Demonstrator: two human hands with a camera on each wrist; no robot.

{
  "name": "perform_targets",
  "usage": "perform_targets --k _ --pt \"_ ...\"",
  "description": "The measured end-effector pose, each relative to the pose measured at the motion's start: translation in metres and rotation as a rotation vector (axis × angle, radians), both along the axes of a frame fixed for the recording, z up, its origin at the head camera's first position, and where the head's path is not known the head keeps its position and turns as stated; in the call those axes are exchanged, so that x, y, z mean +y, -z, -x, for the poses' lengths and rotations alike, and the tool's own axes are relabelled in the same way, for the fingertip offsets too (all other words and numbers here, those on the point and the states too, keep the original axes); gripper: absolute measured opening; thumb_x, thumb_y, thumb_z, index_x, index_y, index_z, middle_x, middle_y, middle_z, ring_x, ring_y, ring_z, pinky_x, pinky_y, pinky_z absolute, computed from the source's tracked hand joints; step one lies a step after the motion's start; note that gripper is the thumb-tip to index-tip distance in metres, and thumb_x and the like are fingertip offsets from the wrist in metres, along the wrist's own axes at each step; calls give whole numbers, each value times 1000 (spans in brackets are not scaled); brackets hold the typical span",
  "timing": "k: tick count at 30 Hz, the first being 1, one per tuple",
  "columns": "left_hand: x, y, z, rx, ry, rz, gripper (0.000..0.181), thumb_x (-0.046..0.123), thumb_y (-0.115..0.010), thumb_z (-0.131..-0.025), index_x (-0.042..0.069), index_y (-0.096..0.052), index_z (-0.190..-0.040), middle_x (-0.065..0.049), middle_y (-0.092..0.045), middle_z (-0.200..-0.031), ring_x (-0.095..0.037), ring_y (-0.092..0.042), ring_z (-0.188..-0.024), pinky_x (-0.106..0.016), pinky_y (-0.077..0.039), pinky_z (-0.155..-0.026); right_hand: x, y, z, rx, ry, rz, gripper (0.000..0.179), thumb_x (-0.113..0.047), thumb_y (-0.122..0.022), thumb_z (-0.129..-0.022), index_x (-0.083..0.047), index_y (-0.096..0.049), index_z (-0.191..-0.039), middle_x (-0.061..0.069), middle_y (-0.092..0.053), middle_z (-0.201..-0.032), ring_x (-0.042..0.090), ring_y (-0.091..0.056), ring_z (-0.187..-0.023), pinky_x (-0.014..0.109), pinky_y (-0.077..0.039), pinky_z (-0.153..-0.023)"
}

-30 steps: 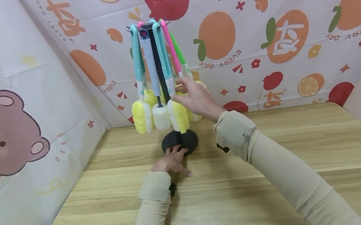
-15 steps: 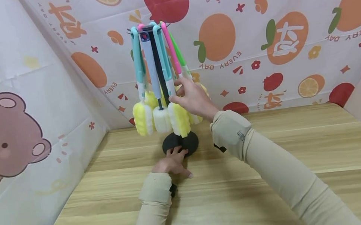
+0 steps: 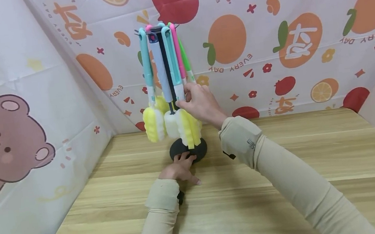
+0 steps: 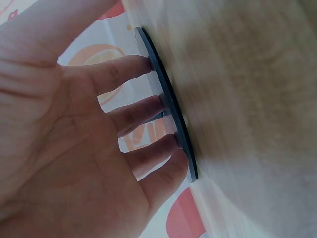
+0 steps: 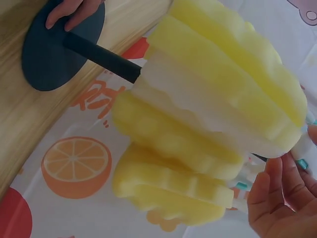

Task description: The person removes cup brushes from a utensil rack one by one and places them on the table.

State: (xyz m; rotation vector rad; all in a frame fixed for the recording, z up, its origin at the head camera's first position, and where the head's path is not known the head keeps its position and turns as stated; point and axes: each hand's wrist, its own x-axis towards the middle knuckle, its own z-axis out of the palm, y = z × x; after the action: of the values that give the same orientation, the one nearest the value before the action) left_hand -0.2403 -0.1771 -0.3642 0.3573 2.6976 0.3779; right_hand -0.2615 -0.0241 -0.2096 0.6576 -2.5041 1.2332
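In the centre of the head view, we see a person's right hand [image 3: 203, 102] pinching the white neck of a teal-handled brush with a yellow-and-white sponge head [image 3: 176, 79], hung among other brushes on a slim black upright stand [image 5: 104, 60]. Just below, we find the left hand [image 3: 178, 171], fingers spread, fingertips touching the stand's flat, round black base [image 3: 178, 146] on a pale wood-grain table [image 3: 335, 145].

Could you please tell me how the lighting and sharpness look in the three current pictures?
Head view: bright and fairly even, with a soft shadow on the wooden tabletop beside the right sleeve; left wrist view: dimmer, the left hand shaded, wood grain blurred; right wrist view: slightly soft, the nearest yellow-and-white sponge brush head lacking crisp texture.
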Motion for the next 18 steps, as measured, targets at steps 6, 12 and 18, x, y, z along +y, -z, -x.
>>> perform_targets --k 6,12,18 --pt "2 0 0 -7 -6 7 92 36 -86 -83 6 -38 -156 -20 -19 -164 -49 -15 -148 -63 -27 -112 2 -2 -1 62 -14 35 18 -12 -70 -95 1 -68 -106 9 -65 -86 21 -54 -75 27 -41 -63" --pt "2 1 1 -4 -4 19 92 37 -86 -83 7 -38 -156 -20 -20 -164 -48 -15 -148 -62 -27 -113 5 -4 -2 59 -9 44 19 -13 -70 -95 2 -67 -107 13 -65 -88 23 -55 -76 28 -43 -63" --pt "1 1 2 -13 -4 21 94 38 -85 -83 8 -36 -157 -20 -19 -164 -47 -14 -149 -61 -27 -113 10 -2 -3 76 -13 40 15 -11 -69 -94 1 -67 -102 12 -62 -82 23 -53 -72 29 -42 -63"
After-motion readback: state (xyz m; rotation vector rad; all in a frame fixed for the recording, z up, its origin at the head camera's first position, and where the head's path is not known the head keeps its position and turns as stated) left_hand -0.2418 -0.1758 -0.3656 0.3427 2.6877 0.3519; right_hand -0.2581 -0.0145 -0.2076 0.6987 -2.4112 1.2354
